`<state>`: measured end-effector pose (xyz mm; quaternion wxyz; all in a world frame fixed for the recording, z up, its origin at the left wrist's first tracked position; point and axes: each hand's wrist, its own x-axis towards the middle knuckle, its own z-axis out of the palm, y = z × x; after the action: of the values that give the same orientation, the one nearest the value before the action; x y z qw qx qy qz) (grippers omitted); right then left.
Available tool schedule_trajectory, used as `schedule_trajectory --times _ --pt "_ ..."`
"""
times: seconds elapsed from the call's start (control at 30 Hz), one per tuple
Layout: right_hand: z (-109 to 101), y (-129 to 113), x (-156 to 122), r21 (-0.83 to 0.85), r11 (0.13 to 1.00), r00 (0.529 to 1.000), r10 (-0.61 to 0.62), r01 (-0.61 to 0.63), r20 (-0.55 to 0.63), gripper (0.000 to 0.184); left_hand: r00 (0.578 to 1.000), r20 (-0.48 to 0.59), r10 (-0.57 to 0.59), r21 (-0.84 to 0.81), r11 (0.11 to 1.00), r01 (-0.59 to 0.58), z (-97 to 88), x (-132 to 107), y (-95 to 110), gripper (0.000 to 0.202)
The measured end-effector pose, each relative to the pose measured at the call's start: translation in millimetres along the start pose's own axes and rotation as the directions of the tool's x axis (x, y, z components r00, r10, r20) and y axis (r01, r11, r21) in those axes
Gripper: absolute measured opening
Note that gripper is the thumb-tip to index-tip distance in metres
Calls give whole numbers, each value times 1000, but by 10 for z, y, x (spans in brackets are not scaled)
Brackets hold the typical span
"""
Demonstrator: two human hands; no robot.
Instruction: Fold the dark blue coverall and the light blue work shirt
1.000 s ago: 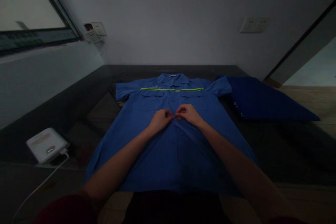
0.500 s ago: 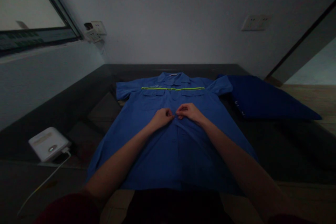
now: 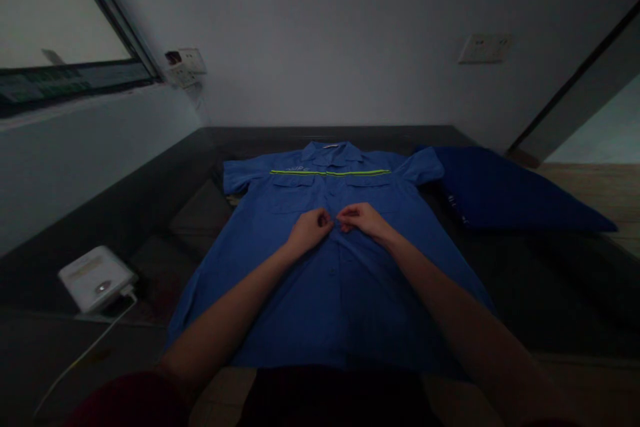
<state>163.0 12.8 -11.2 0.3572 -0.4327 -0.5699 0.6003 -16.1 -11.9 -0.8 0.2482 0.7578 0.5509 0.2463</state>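
A blue short-sleeved work shirt (image 3: 280,280) with a yellow-green reflective stripe across the chest lies flat, front up, on a dark surface (image 3: 540,280), collar away from me. My left hand (image 3: 309,227) and my right hand (image 3: 364,219) meet at the shirt's front placket, just below the chest pockets. Both hands have their fingers curled in a pinch on the placket fabric, almost touching each other. What sits between the fingertips is too small to see.
A folded dark blue garment (image 3: 500,193) lies to the right of the shirt. A white box-shaped device (image 3: 95,278) with a white cable sits at the left. Wall sockets (image 3: 186,63) hang at the back left; a wooden floor (image 3: 600,190) shows at the right.
Both hands stay pinched at the same spot on the placket, with only slight finger movement. The view has shifted a little.
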Motion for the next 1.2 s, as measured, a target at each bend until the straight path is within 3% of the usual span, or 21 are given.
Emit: schedule_trajectory --times 0.1,0.3,0.67,0.97,1.2 --pt "6 17 9 -10 1000 1000 -9 9 -2 27 999 -37 21 53 998 -19 27 -23 13 9" --pt "28 31 16 -4 1000 999 -29 29 -33 27 999 34 -35 -77 996 37 33 9 -11 13" --pt "-22 50 26 -83 995 997 -60 64 51 25 993 54 -109 -144 983 116 9 51 -34 10" --pt "-24 35 14 -93 992 996 -90 89 -16 20 1000 -5 -10 41 999 10 46 16 -41 23" --pt "10 14 -2 -322 942 992 -116 96 -43 8 998 57 -2 164 986 -8 -24 -4 13 24"
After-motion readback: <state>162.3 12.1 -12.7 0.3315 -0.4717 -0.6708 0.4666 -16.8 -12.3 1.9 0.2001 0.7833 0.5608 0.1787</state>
